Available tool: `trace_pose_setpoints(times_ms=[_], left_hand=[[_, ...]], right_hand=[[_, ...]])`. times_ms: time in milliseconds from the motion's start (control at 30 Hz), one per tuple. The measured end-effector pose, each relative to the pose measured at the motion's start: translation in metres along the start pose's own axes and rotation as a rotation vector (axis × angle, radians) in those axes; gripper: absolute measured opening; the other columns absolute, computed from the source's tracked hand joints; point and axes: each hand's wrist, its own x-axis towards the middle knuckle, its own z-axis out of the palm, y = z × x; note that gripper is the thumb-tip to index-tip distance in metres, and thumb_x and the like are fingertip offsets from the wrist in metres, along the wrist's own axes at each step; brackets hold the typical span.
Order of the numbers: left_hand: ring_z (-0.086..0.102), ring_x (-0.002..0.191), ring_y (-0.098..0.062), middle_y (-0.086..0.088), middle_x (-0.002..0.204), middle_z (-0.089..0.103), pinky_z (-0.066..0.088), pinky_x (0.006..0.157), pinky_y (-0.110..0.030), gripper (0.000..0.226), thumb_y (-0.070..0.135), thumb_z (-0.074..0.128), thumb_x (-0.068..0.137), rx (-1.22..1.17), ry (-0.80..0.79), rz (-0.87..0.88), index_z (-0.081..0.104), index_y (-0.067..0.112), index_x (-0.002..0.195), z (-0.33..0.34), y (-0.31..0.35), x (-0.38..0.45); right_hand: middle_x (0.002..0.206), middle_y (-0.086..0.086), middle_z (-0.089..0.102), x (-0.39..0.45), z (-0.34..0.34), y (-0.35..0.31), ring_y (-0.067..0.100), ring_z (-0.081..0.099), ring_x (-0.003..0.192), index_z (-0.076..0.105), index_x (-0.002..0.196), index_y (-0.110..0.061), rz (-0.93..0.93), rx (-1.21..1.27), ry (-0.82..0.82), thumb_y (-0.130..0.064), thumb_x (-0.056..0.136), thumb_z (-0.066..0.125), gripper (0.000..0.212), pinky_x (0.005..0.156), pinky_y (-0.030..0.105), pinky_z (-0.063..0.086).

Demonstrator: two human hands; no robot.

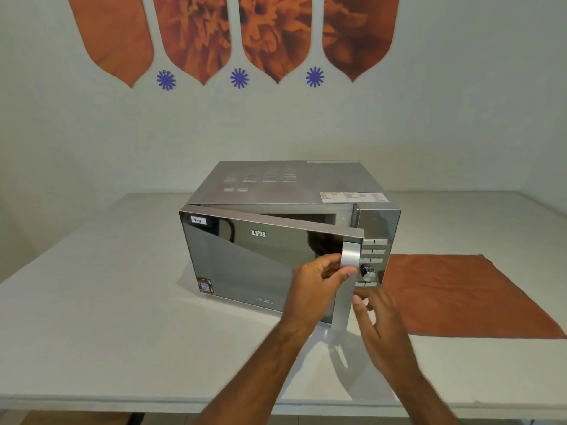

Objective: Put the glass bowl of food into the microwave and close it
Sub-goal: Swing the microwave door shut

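A silver microwave (285, 185) stands in the middle of the white table (92, 317). Its dark mirrored door (245, 262) is partly open, hinged on the left, with a narrow gap at the top right. My left hand (319, 289) grips the door's vertical silver handle (348, 265) near its upper part. My right hand (377, 326) is just right of the handle's lower part, fingers spread, holding nothing. The glass bowl of food is not visible; the cavity is hidden behind the door.
An orange cloth (466, 299) lies flat on the table to the right of the microwave. The control panel with buttons and a dial (366, 271) is on the microwave's right side. A wall with orange decorations is close behind.
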Motion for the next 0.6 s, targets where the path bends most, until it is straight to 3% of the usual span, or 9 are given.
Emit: trace_pose_setpoints(times_ms=[133,233,367,433,533,600], left_hand=[[0.07,0.113,-0.004,0.006,0.124,0.077,0.055,0.098,-0.017,0.038,0.035,0.072,0.096,0.031,0.007,0.028,0.071,0.023,0.132,0.009,-0.001,0.019],[0.068,0.109,-0.002,0.004,0.126,0.076,0.053,0.096,-0.013,0.037,0.034,0.069,0.098,0.049,-0.002,0.03,0.07,0.021,0.133,0.013,-0.001,0.031],[0.069,0.117,-0.01,0.003,0.127,0.076,0.056,0.104,-0.028,0.038,0.036,0.067,0.099,0.064,-0.015,0.015,0.07,0.019,0.133,0.017,-0.003,0.045],[0.069,0.118,-0.012,0.002,0.128,0.075,0.055,0.105,-0.03,0.039,0.036,0.067,0.099,0.084,-0.003,0.011,0.07,0.019,0.134,0.019,-0.004,0.052],[0.068,0.121,-0.014,0.001,0.131,0.074,0.053,0.105,-0.029,0.041,0.037,0.067,0.099,0.098,-0.004,-0.004,0.069,0.019,0.135,0.022,-0.007,0.06],[0.068,0.121,-0.015,0.001,0.132,0.074,0.052,0.104,-0.026,0.042,0.038,0.066,0.099,0.109,-0.009,-0.012,0.068,0.019,0.136,0.023,-0.008,0.064]], right_hand=[[0.118,-0.009,0.066,0.017,0.016,0.0,0.01,0.063,0.109,0.057,0.126,-0.031,0.09,0.047,-0.068,-0.062,0.1,0.043,0.043,0.097,0.031,0.049],[0.11,-0.005,0.072,0.033,0.02,0.001,0.017,0.071,0.101,0.06,0.124,-0.023,0.142,0.148,-0.064,-0.049,0.099,0.048,0.039,0.095,0.036,0.058],[0.095,-0.016,0.068,0.048,0.017,0.008,-0.005,0.068,0.092,0.061,0.115,-0.022,0.128,0.112,-0.069,-0.029,0.104,0.053,0.015,0.083,0.017,0.057],[0.093,-0.016,0.066,0.055,0.017,0.011,-0.011,0.065,0.092,0.059,0.112,-0.023,0.11,0.101,-0.07,-0.028,0.103,0.053,0.012,0.081,0.008,0.054],[0.095,-0.012,0.067,0.06,0.019,0.013,0.01,0.07,0.085,0.058,0.112,-0.026,0.124,0.128,-0.074,-0.037,0.101,0.05,0.018,0.079,0.004,0.051],[0.098,-0.012,0.068,0.063,0.022,0.018,0.017,0.071,0.091,0.059,0.113,-0.029,0.126,0.145,-0.069,-0.048,0.098,0.048,0.027,0.082,0.007,0.053]])
